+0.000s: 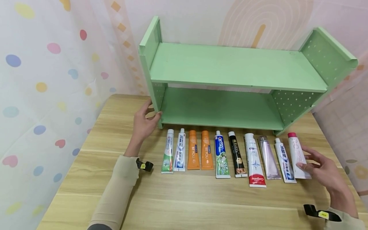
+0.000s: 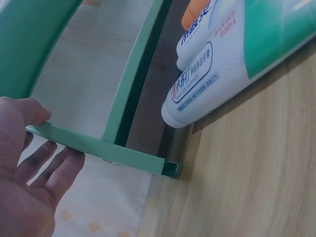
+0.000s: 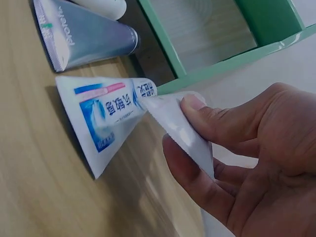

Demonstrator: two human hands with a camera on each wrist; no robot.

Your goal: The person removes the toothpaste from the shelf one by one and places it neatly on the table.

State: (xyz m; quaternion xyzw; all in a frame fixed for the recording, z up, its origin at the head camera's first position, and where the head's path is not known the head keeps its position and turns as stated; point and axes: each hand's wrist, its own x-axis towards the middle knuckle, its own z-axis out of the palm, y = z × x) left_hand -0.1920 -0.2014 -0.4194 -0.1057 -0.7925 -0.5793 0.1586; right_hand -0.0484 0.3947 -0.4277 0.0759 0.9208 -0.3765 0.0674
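My left hand [image 1: 145, 123] grips the front edge of the left side panel of a green two-tier shelf [image 1: 224, 108]. In the left wrist view the thumb lies on one face of the panel and the fingers on the other. At the right end of a row of tubes, my right hand [image 1: 325, 167] pinches a white toothpaste tube [image 1: 299, 156] with a pink cap. The right wrist view shows thumb and fingers on its flat end, lifted off the table. Beside it lies a white and blue toothpaste tube [image 3: 111, 111].
Several more tubes lie in a row before the shelf, among them two orange tubes [image 1: 193, 150], a black tube [image 1: 238, 155], a large Colgate tube [image 1: 255, 159] and a silvery purple tube [image 1: 269, 158]. A patterned cloth [image 1: 57, 80] hangs behind the wooden table [image 1: 184, 204].
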